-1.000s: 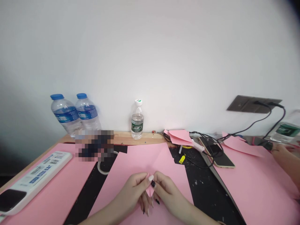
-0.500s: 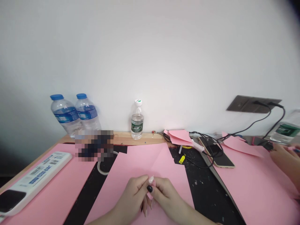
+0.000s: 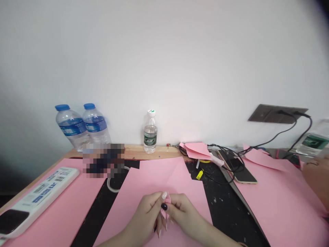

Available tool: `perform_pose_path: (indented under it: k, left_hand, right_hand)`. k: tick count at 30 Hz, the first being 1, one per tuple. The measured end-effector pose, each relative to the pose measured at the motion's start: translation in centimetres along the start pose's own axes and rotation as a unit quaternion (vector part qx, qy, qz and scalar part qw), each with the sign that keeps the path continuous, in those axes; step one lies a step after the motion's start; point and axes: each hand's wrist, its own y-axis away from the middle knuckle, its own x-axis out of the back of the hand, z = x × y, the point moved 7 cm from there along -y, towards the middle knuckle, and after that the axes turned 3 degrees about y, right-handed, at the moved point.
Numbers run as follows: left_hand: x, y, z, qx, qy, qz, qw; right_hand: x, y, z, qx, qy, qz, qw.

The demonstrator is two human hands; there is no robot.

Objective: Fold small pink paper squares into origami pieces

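A small folded piece of pink paper (image 3: pixel 168 199) is pinched between my two hands, at the lower middle of the head view. My left hand (image 3: pixel 149 212) closes on it from the left, its pale-nailed thumb on top. From the other side my right hand (image 3: pixel 183 211) grips the same piece, its black-nailed thumb pressed against it. Most of the folded paper is hidden by the fingers. Both hands are above a large pink sheet (image 3: pixel 144 185) lying on a black mat (image 3: pixel 226 212).
Several water bottles, one clear with a green label (image 3: pixel 150 135), stand by the wall. A white boxed device (image 3: pixel 41 202) lies left. Black cables, a phone (image 3: pixel 239 168) and pink scraps (image 3: pixel 196 150) lie right. Another person's hand (image 3: pixel 317 178) is at the right edge.
My left thumb has shifted slightly upward along the paper, and more of the pink fold shows between my thumbs. The other person's hand at the right has moved.
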Motion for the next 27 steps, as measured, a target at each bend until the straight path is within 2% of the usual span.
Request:
perform_pose_path:
  k: [4, 8, 18, 23, 27]
  left_hand:
    - [-0.3, 0.1, 0.4, -0.011, -0.021, -0.002, 1.000]
    - [-0.8, 0.2, 0.8, -0.018, -0.008, -0.003, 1.000]
    - [-0.4, -0.1, 0.2, -0.018, 0.047, 0.026, 0.998]
    - [-0.2, -0.3, 0.7, -0.029, 0.019, 0.027, 0.999]
    - [0.0, -0.1, 0.8, -0.034, -0.011, 0.032, 0.999]
  right_hand:
    - [0.5, 0.1, -0.3, 0.015, 0.025, 0.040, 0.999]
    - [0.8, 0.1, -0.1, 0.015, 0.004, 0.076, 0.997]
    - [0.0, -1.0, 0.6, 0.010, -0.094, 0.084, 0.992]
    - [0.9, -1.0, 1.6, 0.002, -0.070, 0.136, 0.988]
    - [1.4, -0.9, 1.8, 0.002, -0.049, 0.144, 0.988]
